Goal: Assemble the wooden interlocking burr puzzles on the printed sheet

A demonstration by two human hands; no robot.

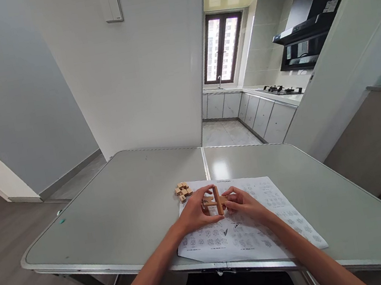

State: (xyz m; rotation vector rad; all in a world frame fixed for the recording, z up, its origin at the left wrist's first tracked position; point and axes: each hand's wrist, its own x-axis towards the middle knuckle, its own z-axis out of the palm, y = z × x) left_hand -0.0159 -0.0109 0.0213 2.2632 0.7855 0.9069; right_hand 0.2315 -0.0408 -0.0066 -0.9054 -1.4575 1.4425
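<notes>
Both my hands meet over a printed instruction sheet (262, 227) on the table. Between them is a wooden puzzle (216, 200) of crossed sticks, one stick upright. My left hand (196, 211) grips its left side with curled fingers. My right hand (241, 203) pinches its right side. A small pile of loose wooden blocks (183, 191) lies just beyond my left hand, at the sheet's far left corner.
The grey folding table (121, 206) has a centre seam and metal rim. A small green speck (61, 221) lies near its left edge. Behind stand a white wall with a light switch (110, 6) and an open kitchen with cabinets (261, 112).
</notes>
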